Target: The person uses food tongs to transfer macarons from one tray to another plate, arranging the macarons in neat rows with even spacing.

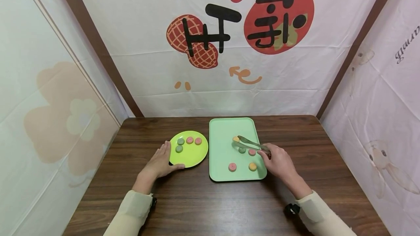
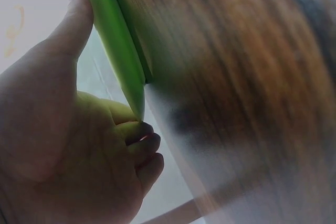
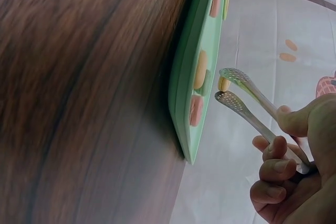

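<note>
My right hand [image 1: 279, 160] grips metal tongs [image 3: 257, 121] with perforated tips. Between those tips is a yellow macaron [image 3: 224, 84], lifted over the light green tray [image 1: 224, 128]. Lying on the tray are a green macaron [image 1: 242, 150], two pink macarons [image 1: 232, 167] and another yellow macaron [image 1: 252, 166]. My left hand [image 1: 160, 164] rests against the near left edge of a yellow-green plate [image 1: 193, 156], thumb along its front rim and fingers extended at its side. Two green macarons [image 1: 179, 148] and two pink macarons [image 1: 189, 140] sit on this plate.
Plate and tray stand side by side on a dark wooden table [image 1: 210, 207], a narrow gap between them. Behind the table hangs a white printed cloth [image 1: 147, 75], and similar cloth walls flank it left and right.
</note>
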